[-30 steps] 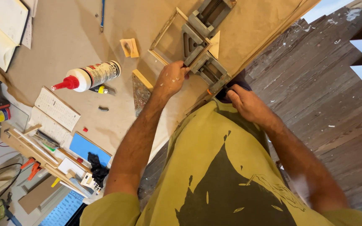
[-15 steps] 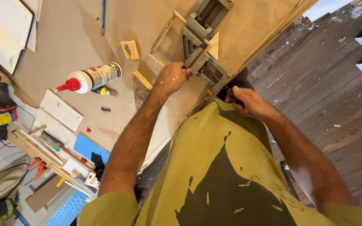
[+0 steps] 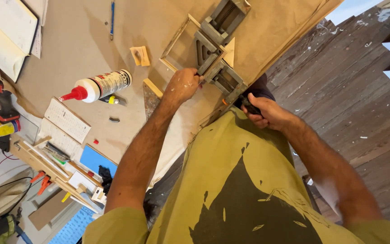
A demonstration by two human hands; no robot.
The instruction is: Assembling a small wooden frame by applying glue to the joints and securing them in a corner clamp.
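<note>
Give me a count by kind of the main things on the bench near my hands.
Corner clamps: 1
Wooden frames: 1
Glue bottles: 1
Small wood blocks: 1
Blue pencils: 1
Hands: 2, left hand at the clamp, right hand on its handle
Total: 7

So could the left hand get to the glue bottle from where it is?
Probably yes. The left hand rests at the corner clamp, and the glue bottle lies on its side further left on the same bench. Only bare paper lies between them, though the hand would have to leave the clamp.
</note>
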